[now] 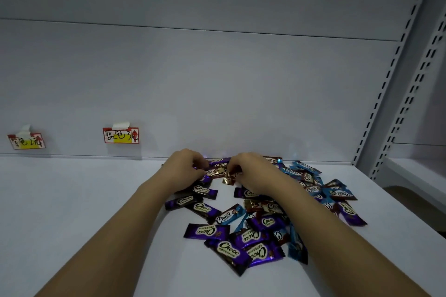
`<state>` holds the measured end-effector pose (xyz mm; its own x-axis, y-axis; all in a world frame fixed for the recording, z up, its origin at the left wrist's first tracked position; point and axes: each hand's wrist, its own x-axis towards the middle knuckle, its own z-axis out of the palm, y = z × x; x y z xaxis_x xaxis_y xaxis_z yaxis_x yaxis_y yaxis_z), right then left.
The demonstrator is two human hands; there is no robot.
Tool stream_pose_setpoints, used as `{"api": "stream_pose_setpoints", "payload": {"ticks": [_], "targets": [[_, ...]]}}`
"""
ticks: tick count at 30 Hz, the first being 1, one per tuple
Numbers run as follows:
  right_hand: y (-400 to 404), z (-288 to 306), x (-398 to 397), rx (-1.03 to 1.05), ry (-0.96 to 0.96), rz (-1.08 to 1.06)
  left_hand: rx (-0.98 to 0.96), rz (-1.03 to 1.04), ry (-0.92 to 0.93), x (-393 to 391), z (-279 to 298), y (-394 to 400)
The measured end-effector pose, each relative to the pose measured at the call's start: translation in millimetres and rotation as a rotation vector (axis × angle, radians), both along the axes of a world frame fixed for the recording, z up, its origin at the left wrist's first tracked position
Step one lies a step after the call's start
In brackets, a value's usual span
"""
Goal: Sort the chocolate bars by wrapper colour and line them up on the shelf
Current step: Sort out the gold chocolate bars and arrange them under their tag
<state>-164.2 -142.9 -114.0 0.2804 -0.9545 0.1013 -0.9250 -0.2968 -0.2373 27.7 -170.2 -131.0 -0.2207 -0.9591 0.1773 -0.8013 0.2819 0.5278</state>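
Our left hand and right hand both pinch gold bars at frame centre. The unsorted pile lies below and right, nearer the right hand.

Both bare arms reach forward, side by side, and draw closer together toward the hands. The left hand is knuckles up with its fingers curled down (the tips are hidden under the hand). The right hand sits just beside it, fingers bent in and pinching. The two hands almost touch.
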Motion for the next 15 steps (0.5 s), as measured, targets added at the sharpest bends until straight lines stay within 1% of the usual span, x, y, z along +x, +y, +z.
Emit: {"api": "stream_pose_setpoints", "payload": {"ticks": [2, 4, 7, 9, 12, 15], "targets": [[-0.2, -6.3, -2.0, -0.031, 0.0, -0.032, 0.031, 0.001, 0.014, 1.8, 1.4, -1.7], [-0.9, -8.1, -4.2, -0.038, -0.003, -0.049, 0.054, 0.018, -0.016, 2.8, 3.6, -1.5], [-0.6, -6.8, -5.7, -0.023, -0.004, -0.057, 0.036, 0.063, -0.134, 1.5, 3.6, 1.1], [-0.7, -4.3, -7.1, -0.052, -0.047, -0.049, -0.012, 0.08, -0.205, -1.9, 2.8, 2.4], [1.3, 0.4, -11.3, -0.097, -0.28, -0.057, -0.054, 0.065, -0.276, -7.0, -0.1, 2.2], [6.3, 6.5, -16.9, -0.101, -0.63, -0.042, -0.072, 0.056, -0.293, -7.6, -2.1, -0.9]]}}
